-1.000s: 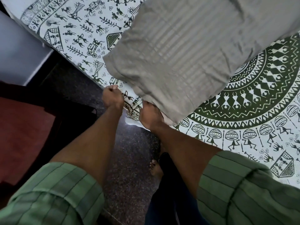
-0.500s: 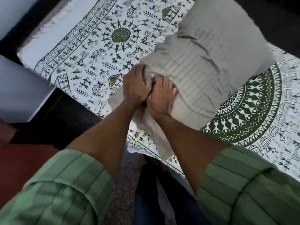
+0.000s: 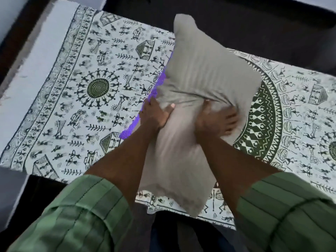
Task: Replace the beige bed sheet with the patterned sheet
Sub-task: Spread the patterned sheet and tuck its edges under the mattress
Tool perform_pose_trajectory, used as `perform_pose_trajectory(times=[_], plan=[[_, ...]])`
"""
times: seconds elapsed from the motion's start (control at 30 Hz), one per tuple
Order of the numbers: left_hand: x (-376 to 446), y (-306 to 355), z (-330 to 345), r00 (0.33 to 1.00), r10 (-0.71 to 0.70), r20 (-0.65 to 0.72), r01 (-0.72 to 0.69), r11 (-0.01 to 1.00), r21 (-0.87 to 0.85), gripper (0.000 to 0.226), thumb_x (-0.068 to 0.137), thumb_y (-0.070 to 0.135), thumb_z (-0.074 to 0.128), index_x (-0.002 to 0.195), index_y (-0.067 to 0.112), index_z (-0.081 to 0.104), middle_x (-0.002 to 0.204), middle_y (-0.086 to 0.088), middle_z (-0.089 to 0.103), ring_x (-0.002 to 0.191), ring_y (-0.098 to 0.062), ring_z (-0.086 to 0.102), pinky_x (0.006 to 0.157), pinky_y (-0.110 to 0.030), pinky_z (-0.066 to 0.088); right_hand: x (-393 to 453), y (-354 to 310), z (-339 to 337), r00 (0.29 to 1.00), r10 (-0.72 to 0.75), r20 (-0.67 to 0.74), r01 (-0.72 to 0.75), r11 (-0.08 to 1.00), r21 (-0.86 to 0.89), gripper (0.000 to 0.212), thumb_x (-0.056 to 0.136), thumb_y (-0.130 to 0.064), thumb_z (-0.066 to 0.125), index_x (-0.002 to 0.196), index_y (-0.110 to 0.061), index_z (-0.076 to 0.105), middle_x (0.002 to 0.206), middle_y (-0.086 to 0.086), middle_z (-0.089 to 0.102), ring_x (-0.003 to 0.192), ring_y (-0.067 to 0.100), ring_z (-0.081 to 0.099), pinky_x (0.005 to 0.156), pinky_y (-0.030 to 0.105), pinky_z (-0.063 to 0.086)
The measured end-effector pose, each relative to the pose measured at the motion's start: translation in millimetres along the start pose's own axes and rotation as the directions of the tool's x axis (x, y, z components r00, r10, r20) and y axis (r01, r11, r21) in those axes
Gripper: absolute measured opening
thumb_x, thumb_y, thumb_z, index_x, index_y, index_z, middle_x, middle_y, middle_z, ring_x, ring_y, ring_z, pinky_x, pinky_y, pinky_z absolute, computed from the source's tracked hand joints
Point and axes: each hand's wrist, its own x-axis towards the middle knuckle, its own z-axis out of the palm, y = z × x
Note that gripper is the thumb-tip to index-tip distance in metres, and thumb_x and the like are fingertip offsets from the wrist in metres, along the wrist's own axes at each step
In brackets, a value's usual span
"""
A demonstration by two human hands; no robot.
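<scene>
Head: patterned sheet (image 3: pixel 94 91) across bed.

Both hands, the left hand (image 3: pixel 154 113) and right hand (image 3: pixel 216 122), parted along the lifted pillow (image 3: pixel 200 70) (earlier together).

Soft, even indoor light on the patterned sheet (image 3: pixel 101 99); strong motion blur smears its figures and the pillow (image 3: pixel 200 73). Purple artefact fringes the pillow's left edge.
</scene>
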Motion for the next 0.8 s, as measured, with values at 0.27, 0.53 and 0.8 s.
perform_pose_trajectory(times=[0.27, 0.53, 0.8], plan=[[53.0, -2.7, 50.5, 0.972, -0.209, 0.105, 0.199, 0.975, 0.104, 0.132, 0.069, 0.081, 0.066, 0.161, 0.016, -0.003, 0.165, -0.023, 0.013, 0.153, -0.039, 0.015, 0.12, -0.058, 0.012, 44.2, 66.6, 17.9, 0.886, 0.1, 0.453, -0.187, 0.971, 0.15, 0.146, 0.062, -0.084, 0.075, 0.163, -0.017, -0.007, 0.17, 0.012, 0.015, 0.156, 0.025, 0.019, 0.125, 0.037, 0.016], [63.4, 3.5, 46.1, 0.98, -0.064, 0.187, 0.091, 0.986, -0.138, 0.089, 0.071, 0.065, 0.061, 0.142, 0.011, 0.056, 0.141, -0.016, 0.06, 0.128, -0.033, 0.058, 0.106, -0.041, 0.046, 55.3, 55.9, -1.2, 0.881, 0.097, 0.462, -0.232, 0.941, 0.245, 0.139, 0.061, -0.068, 0.088, 0.163, -0.014, 0.01, 0.163, 0.009, 0.033, 0.151, 0.026, 0.031, 0.118, 0.027, 0.015], [-18.6, 114.7, 14.6, 0.972, -0.029, 0.231, 0.175, 0.745, -0.644, 0.041, 0.055, 0.024, 0.092, 0.091, 0.017, 0.073, 0.096, 0.003, 0.076, 0.092, -0.019, 0.072, 0.089, -0.036, 0.057, 94.8, 71.3, -88.3, 0.954, 0.126, 0.273, -0.192, 0.954, 0.229, 0.127, 0.068, -0.087, 0.066, 0.161, -0.017, 0.017, 0.15, 0.018, 0.05, 0.139, 0.037, 0.046, 0.116, 0.05, 0.029]])
